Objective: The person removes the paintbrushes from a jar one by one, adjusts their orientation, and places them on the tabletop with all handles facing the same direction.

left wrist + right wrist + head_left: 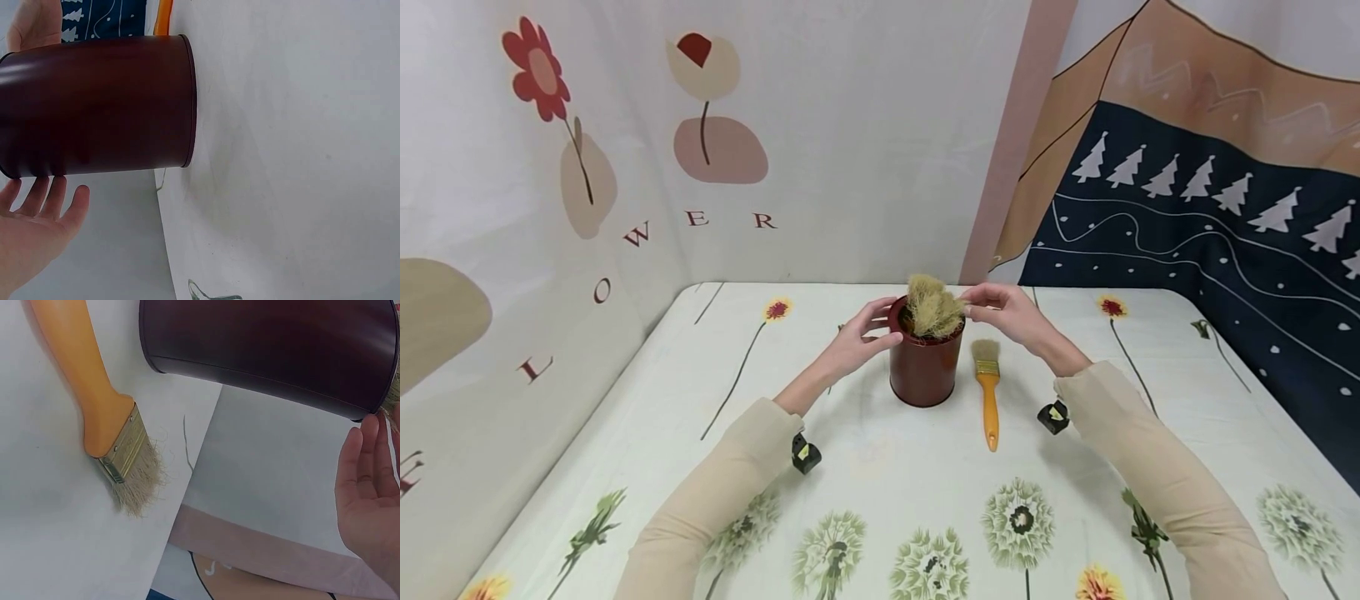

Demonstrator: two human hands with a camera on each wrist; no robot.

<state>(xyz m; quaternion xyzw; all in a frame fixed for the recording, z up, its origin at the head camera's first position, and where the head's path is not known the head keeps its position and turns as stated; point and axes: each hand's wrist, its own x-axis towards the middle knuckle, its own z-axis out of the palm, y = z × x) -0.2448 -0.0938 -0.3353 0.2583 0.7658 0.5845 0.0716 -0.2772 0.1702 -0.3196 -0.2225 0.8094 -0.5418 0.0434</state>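
Observation:
A dark red cylindrical pot [922, 371] stands upright on the cloth, with a tuft of dry, straw-coloured fibre [933, 308] rising above its rim. My left hand [859, 340] is at the pot's left side, fingers loosely spread. In the left wrist view, the fingertips [41, 182] touch the pot wall near its top. From the right, my right hand [1011, 317] pinches the edge of the fibre between thumb and fingers beside the rim. The right wrist view shows its fingers [367, 453] right at the rim, with fine strands between them. The pot's inside is mostly hidden.
A flat paintbrush [989, 396] with an orange handle lies just right of the pot, bristles pointing away. The flower-printed cloth [865, 467] covers the table. Behind it hangs a printed curtain [865, 150], and a dark tree-patterned one [1195, 225] hangs at the right.

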